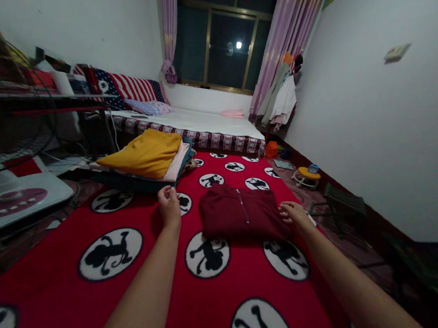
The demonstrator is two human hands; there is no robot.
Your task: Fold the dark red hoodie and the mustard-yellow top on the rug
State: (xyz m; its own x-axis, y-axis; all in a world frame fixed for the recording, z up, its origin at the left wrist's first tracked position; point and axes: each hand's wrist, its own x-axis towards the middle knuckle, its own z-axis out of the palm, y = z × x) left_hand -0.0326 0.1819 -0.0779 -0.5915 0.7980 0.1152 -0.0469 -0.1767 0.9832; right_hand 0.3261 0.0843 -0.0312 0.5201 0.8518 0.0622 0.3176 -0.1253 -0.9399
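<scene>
A maroon garment [228, 218] with a short metal zipper lies folded on the red blanket [139, 303]. My right hand [295, 213] is at its right edge, fingers loosely bent and apart; whether they touch the cloth I cannot tell. On the other side, my left hand [169, 205] hovers left of the garment with fingers loosely curled and nothing visible in them. Just beyond that hand rises a stack of folded clothes, with a mustard-yellow garment [149, 153] on top and pale pink cloth [177, 163] and dark pieces under it.
A bed with a white sheet [198, 119] stands by the window. To the left are a wire fan [4, 129] and a white table-like surface with a dark pink panel [11, 202]. Along the right wall stand a yellow-topped stool [309, 174] and a dark green folding seat [344, 200].
</scene>
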